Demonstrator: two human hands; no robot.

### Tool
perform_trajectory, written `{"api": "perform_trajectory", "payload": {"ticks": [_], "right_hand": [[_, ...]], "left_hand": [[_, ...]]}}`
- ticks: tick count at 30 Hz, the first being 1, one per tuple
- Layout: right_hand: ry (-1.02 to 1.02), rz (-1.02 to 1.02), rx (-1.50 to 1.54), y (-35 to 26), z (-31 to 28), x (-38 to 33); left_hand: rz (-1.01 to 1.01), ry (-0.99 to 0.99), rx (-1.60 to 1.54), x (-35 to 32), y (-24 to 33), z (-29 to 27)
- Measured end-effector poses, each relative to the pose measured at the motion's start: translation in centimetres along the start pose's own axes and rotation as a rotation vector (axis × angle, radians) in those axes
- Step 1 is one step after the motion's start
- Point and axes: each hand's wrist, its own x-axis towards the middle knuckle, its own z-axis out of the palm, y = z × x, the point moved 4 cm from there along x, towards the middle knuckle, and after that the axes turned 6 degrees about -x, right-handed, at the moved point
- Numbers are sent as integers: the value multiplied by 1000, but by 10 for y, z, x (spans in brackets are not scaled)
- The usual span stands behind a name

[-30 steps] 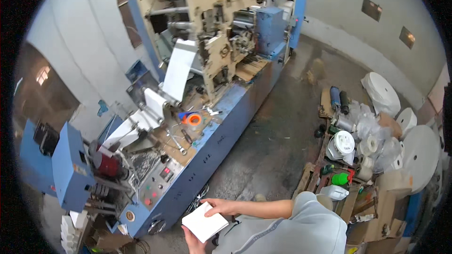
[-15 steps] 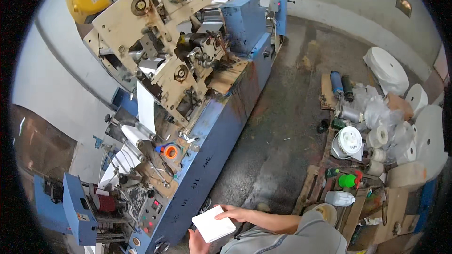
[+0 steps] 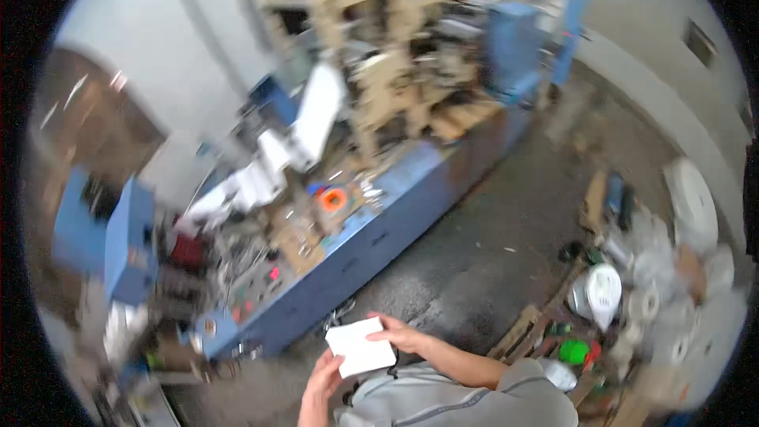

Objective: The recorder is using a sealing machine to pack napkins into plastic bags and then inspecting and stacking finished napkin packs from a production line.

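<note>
A square white stack of what looks like folded paper or napkins [image 3: 362,348] is held in front of my body. My right hand [image 3: 402,336] grips its right side, with the thumb lying over the top face and the other fingers mostly hidden. At the lower left edge, my left hand [image 3: 322,375] is closed on the same stack. Beyond my hands runs the long blue base [image 3: 371,241] of a machine, with a white paper web [image 3: 319,115] feeding down from its beige frame.
An orange tape roll [image 3: 331,200] and tools lie on the machine bed. A blue box [image 3: 130,241] stands at its left end. On the right, a white bucket [image 3: 602,292], a green bottle [image 3: 573,350] and large white rolls [image 3: 690,204] crowd around wooden pallets. Motion blurs much of the view.
The view has swung left, so the machine sits farther right. My left hand, earlier with fingers apart beside the stack, has come up and closed on its lower left edge.
</note>
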Motion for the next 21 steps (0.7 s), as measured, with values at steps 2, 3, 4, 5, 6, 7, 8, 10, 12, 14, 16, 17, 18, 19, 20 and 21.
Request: {"api": "perform_trajectory", "payload": {"ticks": [2, 3, 4, 5, 6, 7, 8, 10, 12, 14, 16, 17, 18, 19, 20, 21], "right_hand": [[-35, 24, -37, -2, 20, 5], [-47, 36, -34, -1, 32, 7], [-39, 85, -46, 4, 42, 12], [-14, 123, -56, 10, 52, 17], [-11, 145, -77, 13, 68, 22], [-40, 179, -116, 16, 84, 27], [-48, 210, -124, 15, 104, 28], [-58, 252, -157, 25, 137, 41], [-45, 267, -235, 41, 171, 53], [-90, 268, -271, 53, 213, 68], [-103, 251, -321, 73, 249, 83], [-121, 256, -334, 84, 266, 92], [-141, 261, -345, 95, 282, 102], [-166, 258, -368, 108, 299, 110], [-173, 270, -380, 116, 319, 116], [-203, 303, -393, 124, 341, 122]], "left_hand": [[11, 2, -64, -5, -2, -22], [47, -40, -84, -14, 6, -22], [58, -46, -131, -21, 5, -34], [60, -66, -168, -25, 4, -46], [77, -69, -182, -35, 9, -55], [111, -49, -227, -44, 7, -70], [124, -37, -247, -54, 5, -86], [145, -15, -264, -76, 10, -111], [203, -32, -285, -91, 11, -149], [285, -66, -303, -111, 15, -183], [335, -32, -337, -129, 14, -223], [371, -8, -343, -139, 17, -240], [384, 20, -366, -150, 18, -258], [391, 28, -385, -163, 18, -275], [398, 68, -396, -176, 19, -293], [404, 108, -406, -188, 19, -309]]}}
